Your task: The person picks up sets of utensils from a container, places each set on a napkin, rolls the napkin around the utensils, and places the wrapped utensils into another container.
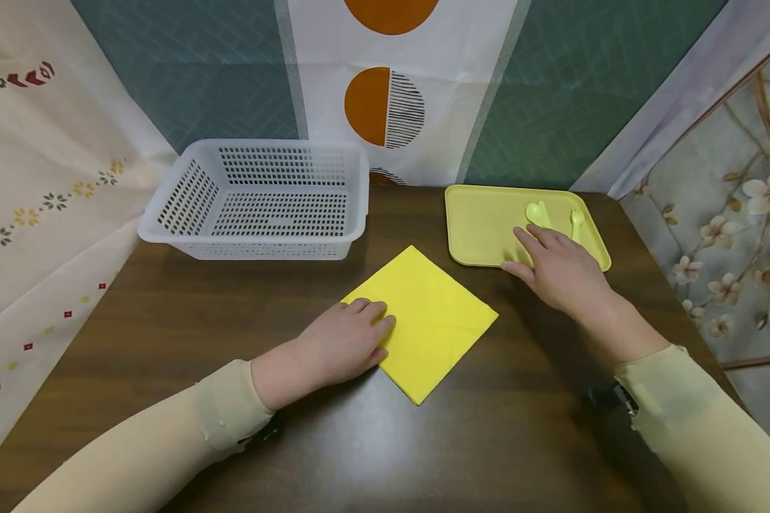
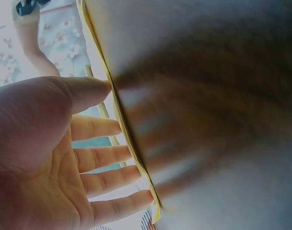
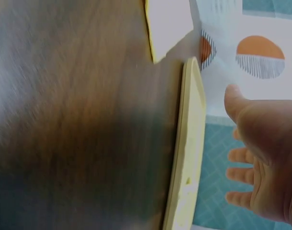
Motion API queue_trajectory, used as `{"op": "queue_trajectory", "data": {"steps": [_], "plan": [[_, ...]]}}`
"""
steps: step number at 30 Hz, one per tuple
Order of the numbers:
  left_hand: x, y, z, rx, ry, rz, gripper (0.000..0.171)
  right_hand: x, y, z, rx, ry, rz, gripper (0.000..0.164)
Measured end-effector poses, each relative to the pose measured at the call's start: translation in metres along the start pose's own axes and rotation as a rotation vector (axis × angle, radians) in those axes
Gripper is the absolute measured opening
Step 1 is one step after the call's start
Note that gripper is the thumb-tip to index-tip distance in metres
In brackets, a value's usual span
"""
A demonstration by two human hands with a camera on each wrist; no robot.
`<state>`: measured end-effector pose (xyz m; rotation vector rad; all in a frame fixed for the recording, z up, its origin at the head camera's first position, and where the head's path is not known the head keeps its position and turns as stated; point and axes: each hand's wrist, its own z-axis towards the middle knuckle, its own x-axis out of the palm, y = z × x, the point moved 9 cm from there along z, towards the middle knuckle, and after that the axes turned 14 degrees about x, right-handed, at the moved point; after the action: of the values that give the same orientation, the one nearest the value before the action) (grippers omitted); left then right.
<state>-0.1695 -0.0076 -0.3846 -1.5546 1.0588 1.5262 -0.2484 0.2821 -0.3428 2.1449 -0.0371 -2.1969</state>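
Touching cloth (image 1: 433,320), left hand (image 1: 341,340) spread, right hand (image 1: 563,267) raised

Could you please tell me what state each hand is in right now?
Left hand: open, touching the cloth.
Right hand: open, holding nothing, near the tray.

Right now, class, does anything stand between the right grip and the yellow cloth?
Nothing visible does. In the head view, only brown tabletop shows between the right grip and the right corner of the yellow cloth; the yellow tray lies farther back, not in that gap.
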Motion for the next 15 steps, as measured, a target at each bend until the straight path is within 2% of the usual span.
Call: {"op": "queue_trajectory", "data": {"steps": [6,15], "plan": [[0.002,-0.002,-0.002,0.004,-0.009,0.011,0.049,0.009,-0.017,0.018,0.068,0.057,-0.010,0.078],[0.001,-0.003,-0.001,0.007,-0.007,0.020,0.050,0.013,-0.033,0.040,0.135,0.083,-0.050,0.079]]}}
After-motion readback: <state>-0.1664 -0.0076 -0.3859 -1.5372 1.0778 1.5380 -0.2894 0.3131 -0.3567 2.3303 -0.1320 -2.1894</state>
